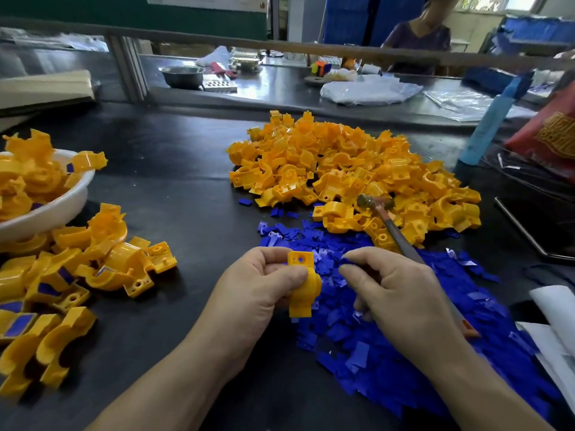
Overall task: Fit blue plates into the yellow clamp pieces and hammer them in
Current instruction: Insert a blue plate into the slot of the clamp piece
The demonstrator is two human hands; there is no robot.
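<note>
Yellow clamp piece [303, 283] is held up off the table [186, 213] in the left hand [258, 293], pinched between thumb and curled fingers, right at the near edge of the heap of blue plates [389, 353]. Its long axis is stood roughly upright. One flat lug with a round hole is seen on top, the curved saddle bulges to the right in the middle, and the second lug hangs below. The plastic is a glossy orange-yellow, and no blue is seen in it from here (the slot side may be turned away).

Just to its right, a small gap apart, the right hand [401, 293] is closed round the handle of the hammer [365, 203]. The hammer's head is laid out on the heap of yellow pieces [342, 163], and its orange butt is seen past the wrist. The thumb and forefinger tips are brought together, pointing at the piece. Something blue is glimpsed there, but whether a plate is pinched cannot be told against the blue heap behind.

The coming move is judged to run leftward, from the right fingertips across into the piece, the right hand being the nearer to the plates. Off to the left, finished pieces [102, 269] with blue faces are spread beside a white bowl [56, 213].
</note>
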